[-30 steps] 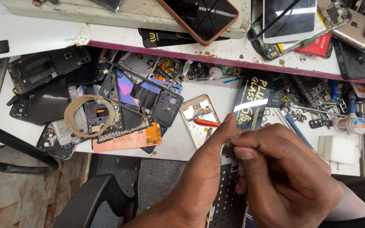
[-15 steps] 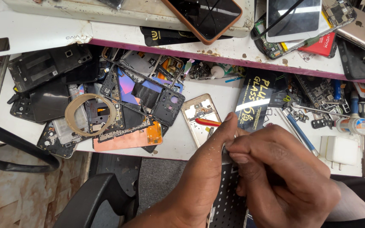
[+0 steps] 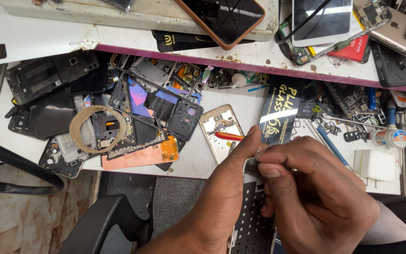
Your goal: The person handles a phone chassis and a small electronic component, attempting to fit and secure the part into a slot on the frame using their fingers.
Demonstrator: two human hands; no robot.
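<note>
Both hands meet at the near edge of the workbench (image 3: 189, 162), the left hand (image 3: 222, 188) left of the right hand (image 3: 316, 193), pinching the far end of a perforated panel (image 3: 250, 221). Just beyond them lies a phone frame (image 3: 222, 129), with a flat packet (image 3: 280, 115) to its right. A heap of phone parts (image 3: 118, 113) lies far left, a tape ring (image 3: 97, 128) on it. A charger block (image 3: 377, 164) sits right. A shelf (image 3: 240, 54) runs along the far side, phones on it.

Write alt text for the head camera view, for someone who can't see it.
Two bare hands, left hand and right hand, pinch the top edge of a phone panel with a dotted black sheet. Behind them a white workbench is littered with phone frames, a tape ring and a white charger.
</note>
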